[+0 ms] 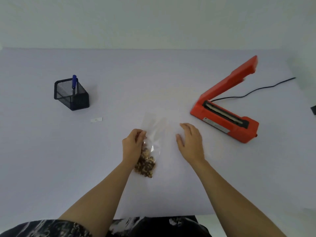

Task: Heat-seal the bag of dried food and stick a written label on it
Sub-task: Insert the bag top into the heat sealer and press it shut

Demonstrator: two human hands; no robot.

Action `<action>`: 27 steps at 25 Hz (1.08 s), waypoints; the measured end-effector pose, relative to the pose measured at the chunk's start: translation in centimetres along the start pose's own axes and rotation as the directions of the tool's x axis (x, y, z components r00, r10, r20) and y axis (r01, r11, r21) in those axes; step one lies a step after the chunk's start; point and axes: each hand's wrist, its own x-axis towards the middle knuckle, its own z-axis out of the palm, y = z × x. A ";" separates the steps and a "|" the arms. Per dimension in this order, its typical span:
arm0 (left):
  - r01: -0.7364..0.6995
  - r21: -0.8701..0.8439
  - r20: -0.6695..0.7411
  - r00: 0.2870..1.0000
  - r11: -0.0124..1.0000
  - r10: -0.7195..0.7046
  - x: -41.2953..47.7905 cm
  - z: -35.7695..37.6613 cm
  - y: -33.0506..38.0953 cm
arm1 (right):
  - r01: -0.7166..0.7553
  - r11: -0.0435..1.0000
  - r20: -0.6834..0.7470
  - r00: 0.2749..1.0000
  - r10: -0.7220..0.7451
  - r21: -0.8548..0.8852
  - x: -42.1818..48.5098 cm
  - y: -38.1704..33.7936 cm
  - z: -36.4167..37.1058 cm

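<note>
A clear plastic bag (154, 134) lies on the white table, with brown dried food (145, 164) bunched at its near end. My left hand (133, 145) pinches the bag's left edge at about its middle. My right hand (189, 141) hovers just right of the bag with fingers spread, holding nothing. An orange heat sealer (225, 120) stands to the right with its arm raised, so the sealing strip shows. A small white label (96, 119) lies flat to the left. A blue pen (74, 82) stands in a black mesh holder (71, 94).
The sealer's black cord (256, 90) runs off toward the right edge of the table (51, 159). A dark object (313, 109) shows at the far right edge. A pale wall rises behind the table.
</note>
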 end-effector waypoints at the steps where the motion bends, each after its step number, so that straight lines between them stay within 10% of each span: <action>1: 0.003 -0.011 0.039 0.999 1.000 -0.003 -0.1 1.0 0.6 | -0.054 0.997 -0.094 0.994 0.049 -0.057 -0.5 1.4 -1.1; 8: 0.085 -0.151 0.310 0.950 0.985 -0.034 -1.7 9.1 5.4 | -0.349 0.923 -0.466 0.851 0.240 -0.161 -2.5 9.3 -9.4; 15: 0.087 -0.178 0.407 0.913 0.980 -0.008 -3.2 14.0 8.9 | -0.319 0.901 -0.191 0.943 0.272 -0.295 -2.2 13.8 -11.7; 27: 0.101 -0.103 0.280 0.958 0.990 -0.068 -2.8 17.6 10.8 | -0.281 0.923 -0.114 0.959 0.260 -0.263 -2.3 14.5 -11.9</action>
